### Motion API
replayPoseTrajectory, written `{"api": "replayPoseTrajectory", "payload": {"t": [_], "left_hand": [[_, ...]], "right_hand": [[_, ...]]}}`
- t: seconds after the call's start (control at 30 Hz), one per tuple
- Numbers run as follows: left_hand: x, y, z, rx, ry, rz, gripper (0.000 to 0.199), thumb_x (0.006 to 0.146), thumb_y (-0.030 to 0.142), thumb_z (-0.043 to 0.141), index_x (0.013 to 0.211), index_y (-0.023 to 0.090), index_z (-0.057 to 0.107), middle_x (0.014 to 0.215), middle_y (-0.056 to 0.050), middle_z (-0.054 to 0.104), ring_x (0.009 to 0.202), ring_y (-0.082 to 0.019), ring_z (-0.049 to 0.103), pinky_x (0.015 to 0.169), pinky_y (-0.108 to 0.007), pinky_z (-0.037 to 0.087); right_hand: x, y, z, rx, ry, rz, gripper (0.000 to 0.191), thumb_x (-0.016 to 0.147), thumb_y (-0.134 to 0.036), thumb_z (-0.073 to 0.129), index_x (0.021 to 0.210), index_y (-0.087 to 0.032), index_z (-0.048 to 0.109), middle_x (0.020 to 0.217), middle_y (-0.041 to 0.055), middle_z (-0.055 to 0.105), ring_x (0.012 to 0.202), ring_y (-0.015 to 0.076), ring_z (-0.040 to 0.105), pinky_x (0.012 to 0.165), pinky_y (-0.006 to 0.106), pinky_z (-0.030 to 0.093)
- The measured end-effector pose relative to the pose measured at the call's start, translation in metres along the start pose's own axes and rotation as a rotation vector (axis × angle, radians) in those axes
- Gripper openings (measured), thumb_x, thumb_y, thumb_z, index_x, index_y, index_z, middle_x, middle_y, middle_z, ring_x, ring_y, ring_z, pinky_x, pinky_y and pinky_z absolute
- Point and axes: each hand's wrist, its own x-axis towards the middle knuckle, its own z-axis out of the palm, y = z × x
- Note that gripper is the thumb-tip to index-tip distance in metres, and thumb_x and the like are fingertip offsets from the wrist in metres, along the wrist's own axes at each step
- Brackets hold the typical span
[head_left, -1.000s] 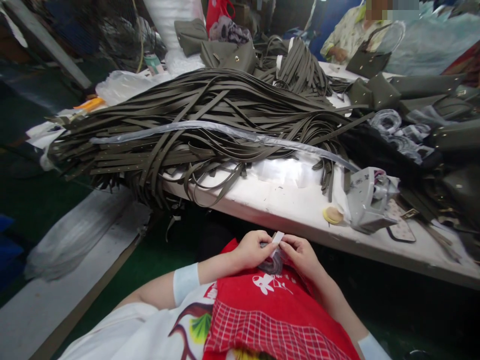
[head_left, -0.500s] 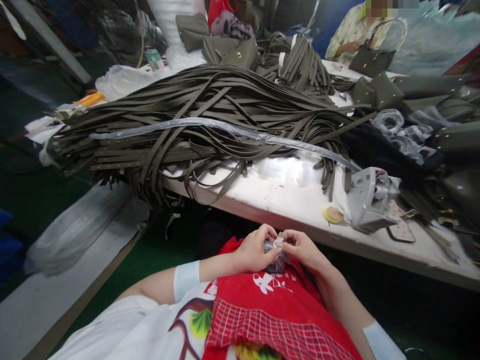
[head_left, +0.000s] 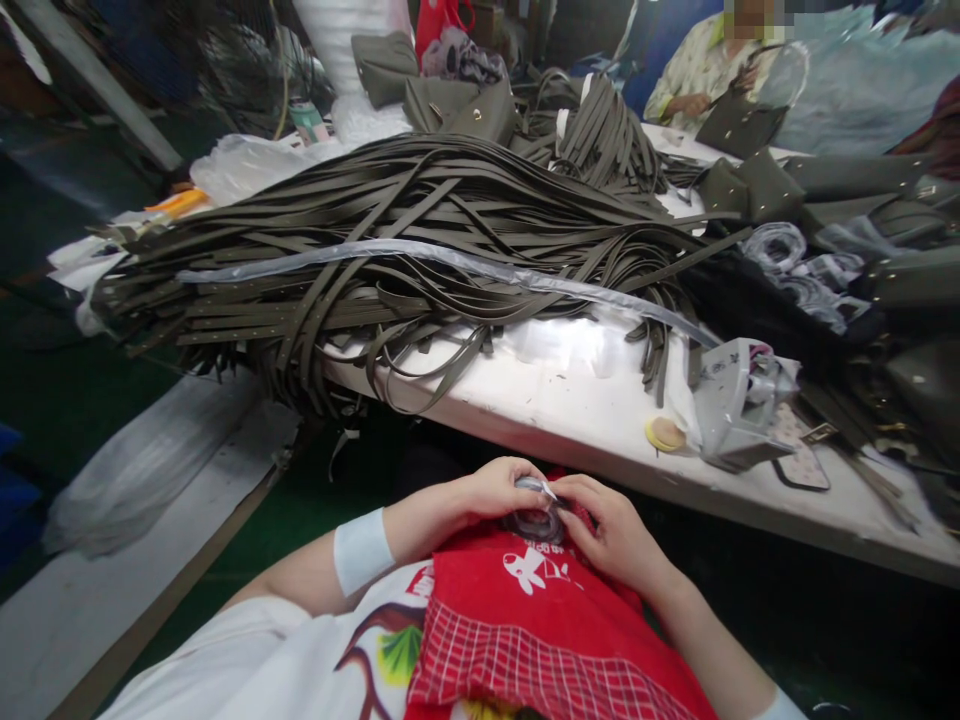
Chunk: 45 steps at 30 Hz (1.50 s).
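Note:
Close against the red apron (head_left: 480,575), my left hand (head_left: 504,488) is closed around a rolled-up strap in clear plastic (head_left: 541,528). A small white piece of tape (head_left: 547,490) sticks up from the roll between both hands. At the roll's right side, the fingers of my right hand (head_left: 609,525) pinch together by the tape. Whether they hold the tape itself or the roll's edge is hard to make out. Beyond my hands, a long strap in a plastic sleeve (head_left: 450,262) lies across a big heap of dark olive straps (head_left: 360,215).
A tape dispenser (head_left: 739,410), a yellow tape roll (head_left: 664,434) and a phone (head_left: 802,455) lie on the white table (head_left: 517,395). Plastic-wrapped coils (head_left: 776,248) and olive bags (head_left: 765,185) are at right. Across the table, a person (head_left: 705,75) handles a bag.
Both hands have shifted slightly and turned on the roll, so more of its coil shows below the fingers. The white tape piece has changed its angle. The co-worker's hands have moved a little.

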Motion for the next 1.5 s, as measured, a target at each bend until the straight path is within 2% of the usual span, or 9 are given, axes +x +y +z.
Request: {"api": "replayPoseTrajectory", "payload": {"t": [0.13,0.3,0.37,0.47,0.57,0.7,0.93,1.27,1.5], "left_hand": [[0.004,0.008,0.005,-0.172,0.059,0.014,0.033,0.061,0.038,0.077,0.080,0.012,0.067,0.075,-0.003,0.065,0.067,-0.014,0.057,0.064,-0.025,0.043],[0.014,0.006,0.013,-0.101,0.084,0.031,0.043,0.061,0.048,0.076,0.080,0.013,0.061,0.064,0.000,0.058,0.057,-0.011,0.050,0.056,-0.023,0.036],[0.017,0.005,0.012,-0.081,0.082,0.013,0.046,0.062,0.050,0.076,0.084,0.013,0.059,0.062,0.002,0.057,0.053,-0.010,0.048,0.055,-0.023,0.034],[0.020,0.002,0.010,-0.043,0.128,0.015,0.050,0.061,0.054,0.076,0.085,0.014,0.057,0.060,0.004,0.055,0.052,-0.010,0.046,0.053,-0.023,0.032],[0.022,-0.002,0.009,-0.031,0.163,0.027,0.053,0.059,0.056,0.077,0.085,0.015,0.057,0.061,0.004,0.054,0.053,-0.011,0.047,0.054,-0.023,0.032],[0.026,-0.010,0.010,-0.029,0.163,0.045,0.055,0.060,0.059,0.076,0.085,0.015,0.056,0.060,0.005,0.052,0.054,-0.011,0.046,0.055,-0.023,0.032],[0.026,-0.015,0.019,-0.044,0.124,0.031,0.060,0.057,0.067,0.075,0.082,0.016,0.055,0.059,0.005,0.052,0.052,-0.009,0.043,0.053,-0.023,0.028],[0.023,-0.010,0.028,-0.048,0.123,-0.001,0.060,0.057,0.068,0.075,0.079,0.016,0.056,0.057,0.006,0.050,0.051,-0.008,0.041,0.051,-0.022,0.027],[0.028,-0.013,0.029,-0.033,0.112,0.018,0.062,0.058,0.071,0.072,0.081,0.016,0.054,0.056,0.007,0.048,0.051,-0.009,0.040,0.052,-0.023,0.028]], "right_hand": [[-0.008,-0.006,0.001,-0.144,0.095,-0.065,0.031,0.089,-0.014,0.052,0.117,-0.023,0.062,0.115,0.0098,0.066,0.105,0.0228,0.062,0.094,0.039,0.051],[-0.012,-0.009,-0.011,-0.192,0.172,-0.098,0.032,0.088,-0.013,0.053,0.116,-0.024,0.065,0.114,0.0095,0.067,0.105,0.0224,0.063,0.093,0.039,0.053],[-0.015,0.002,-0.033,-0.238,0.306,-0.062,0.028,0.089,-0.015,0.054,0.111,-0.024,0.067,0.110,0.0086,0.069,0.103,0.0217,0.064,0.092,0.038,0.052],[-0.029,0.039,-0.089,-0.349,0.726,0.071,0.019,0.089,-0.022,0.055,0.101,-0.022,0.070,0.105,0.0092,0.071,0.101,0.0233,0.064,0.095,0.040,0.049],[-0.048,0.089,-0.148,-0.346,1.090,0.429,0.023,0.083,-0.036,0.057,0.091,-0.019,0.072,0.106,0.0134,0.071,0.109,0.0300,0.060,0.103,0.046,0.040],[-0.060,0.141,-0.186,-0.098,1.019,0.669,0.033,0.074,-0.047,0.060,0.066,-0.019,0.074,0.083,0.0154,0.074,0.098,0.0368,0.065,0.094,0.050,0.044],[-0.062,0.157,-0.167,0.157,1.021,0.514,0.040,0.066,-0.053,0.073,0.079,-0.015,0.076,0.090,0.0119,0.077,0.093,0.0288,0.069,0.089,0.041,0.051],[-0.079,0.151,-0.132,0.051,1.249,0.474,0.034,0.071,-0.050,0.072,0.076,-0.016,0.073,0.115,0.0148,0.068,0.111,0.0294,0.060,0.106,0.048,0.037],[-0.085,0.137,-0.120,0.228,1.216,0.651,0.040,0.064,-0.054,0.076,0.075,-0.016,0.072,0.087,0.0108,0.075,0.091,0.0287,0.068,0.092,0.044,0.048]]}}
